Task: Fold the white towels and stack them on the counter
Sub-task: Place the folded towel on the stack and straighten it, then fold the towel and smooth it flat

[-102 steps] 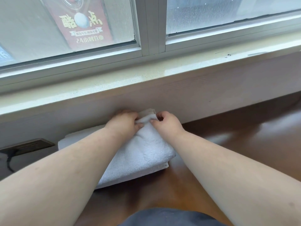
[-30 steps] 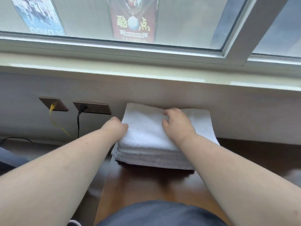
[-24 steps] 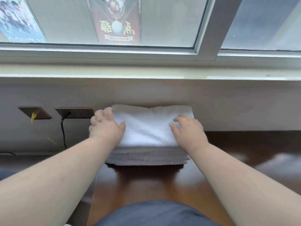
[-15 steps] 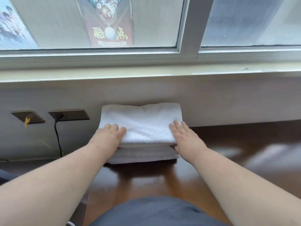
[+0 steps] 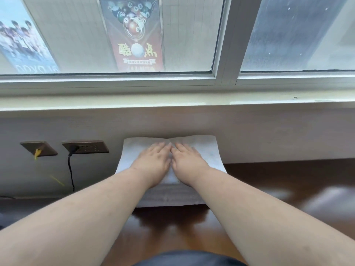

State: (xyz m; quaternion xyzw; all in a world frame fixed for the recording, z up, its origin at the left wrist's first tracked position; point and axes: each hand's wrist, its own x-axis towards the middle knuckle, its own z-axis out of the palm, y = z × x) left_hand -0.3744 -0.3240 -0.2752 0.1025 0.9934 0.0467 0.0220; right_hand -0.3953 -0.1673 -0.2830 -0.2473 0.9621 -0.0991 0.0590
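A stack of folded white towels [image 5: 209, 150] sits on the dark wooden counter [image 5: 288, 189], pushed against the wall under the window sill. My left hand [image 5: 154, 162] and my right hand [image 5: 187, 163] lie flat side by side on the middle of the top towel, fingers straight and pointing toward the wall, index fingers almost touching. Both palms press down on the cloth. The front edges of the lower towels [image 5: 172, 198] show beneath my wrists.
Two brown wall sockets [image 5: 85, 147] sit left of the stack, one with a black cable [image 5: 70, 169] hanging down, the other [image 5: 38, 148] with a yellow plug. A pale window sill [image 5: 172, 101] runs above. The counter's left edge falls just left of the stack.
Both hands moved from the stack's front corners inward to the middle of the top towel, where they now lie flat next to each other. The stack stays in place.
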